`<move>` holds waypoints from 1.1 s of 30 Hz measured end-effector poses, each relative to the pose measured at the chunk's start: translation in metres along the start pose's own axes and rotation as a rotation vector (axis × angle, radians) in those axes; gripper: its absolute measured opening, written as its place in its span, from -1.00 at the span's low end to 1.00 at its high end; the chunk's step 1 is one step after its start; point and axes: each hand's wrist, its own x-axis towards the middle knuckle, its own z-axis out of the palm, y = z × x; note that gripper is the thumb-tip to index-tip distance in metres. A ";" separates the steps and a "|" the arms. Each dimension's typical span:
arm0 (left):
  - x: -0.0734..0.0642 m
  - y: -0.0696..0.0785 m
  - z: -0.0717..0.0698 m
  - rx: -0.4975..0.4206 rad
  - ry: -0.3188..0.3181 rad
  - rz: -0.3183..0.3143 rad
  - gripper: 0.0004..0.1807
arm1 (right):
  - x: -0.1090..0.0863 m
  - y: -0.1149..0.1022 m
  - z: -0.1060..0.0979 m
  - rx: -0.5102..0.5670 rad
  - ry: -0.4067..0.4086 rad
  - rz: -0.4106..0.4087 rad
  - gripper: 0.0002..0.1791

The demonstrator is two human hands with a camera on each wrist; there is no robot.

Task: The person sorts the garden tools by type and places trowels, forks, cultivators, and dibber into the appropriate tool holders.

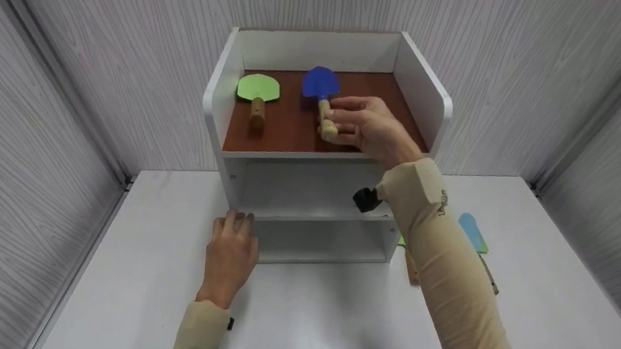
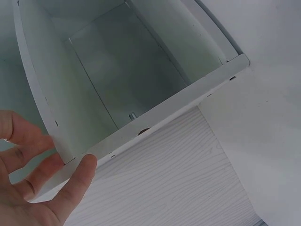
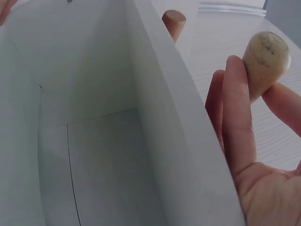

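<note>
My right hand (image 1: 375, 126) pinches the pale wooden handle (image 3: 265, 59) of a toy shovel with a blue blade (image 1: 320, 82). The shovel is over the brown top board (image 1: 286, 129) of a small white shelf unit (image 1: 317, 47), blade toward the back. To its left on that board lies a shovel with a light green blade (image 1: 258, 87) and brown wooden handle. Lower down, my left hand (image 1: 229, 261) grips the unit's left front edge. In the left wrist view, its thumb (image 2: 77, 183) is on the outside face and the other fingers are on the inner side.
Right of the unit on the white table (image 1: 324, 324), a light blue blade (image 1: 470, 230) overlaps something green, partly behind my right sleeve. An orange-brown handle (image 1: 411, 268) shows beside the sleeve too. Wood-grain panels (image 1: 102, 34) enclose the table on the back and both sides.
</note>
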 end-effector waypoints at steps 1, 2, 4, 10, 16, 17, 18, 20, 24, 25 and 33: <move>0.000 0.000 0.000 0.004 0.000 0.001 -0.65 | 0.002 0.000 0.000 0.007 0.005 0.002 -0.45; 0.000 0.000 -0.001 0.004 -0.002 0.000 -0.65 | 0.004 0.000 0.000 0.010 0.010 0.003 -0.46; 0.000 0.001 -0.001 0.006 -0.007 -0.001 -0.65 | 0.007 -0.001 -0.001 0.023 0.025 0.007 -0.47; -0.001 -0.001 -0.001 0.004 0.003 -0.012 -0.67 | 0.017 -0.001 0.003 -0.049 0.061 0.024 -0.49; 0.000 -0.001 0.000 -0.009 0.009 -0.031 -0.67 | 0.021 -0.001 0.006 -0.157 0.074 0.047 -0.47; 0.000 0.000 0.001 -0.012 0.006 -0.030 -0.67 | 0.021 -0.001 0.006 -0.159 0.080 0.053 -0.47; 0.000 0.000 0.001 -0.015 0.003 -0.030 -0.67 | 0.021 -0.001 0.005 -0.163 0.087 0.057 -0.49; -0.001 0.000 0.003 -0.015 0.003 -0.033 -0.67 | 0.022 0.000 0.006 -0.172 0.096 0.063 -0.51; -0.002 0.001 0.004 -0.011 0.015 -0.044 -0.68 | 0.022 0.001 0.008 -0.199 0.113 0.063 -0.56; -0.002 0.001 0.004 -0.012 0.017 -0.045 -0.68 | 0.022 0.001 0.009 -0.202 0.116 0.061 -0.58; -0.001 0.002 0.006 -0.008 0.029 -0.027 -0.66 | 0.022 -0.001 0.007 -0.171 0.126 0.063 -0.63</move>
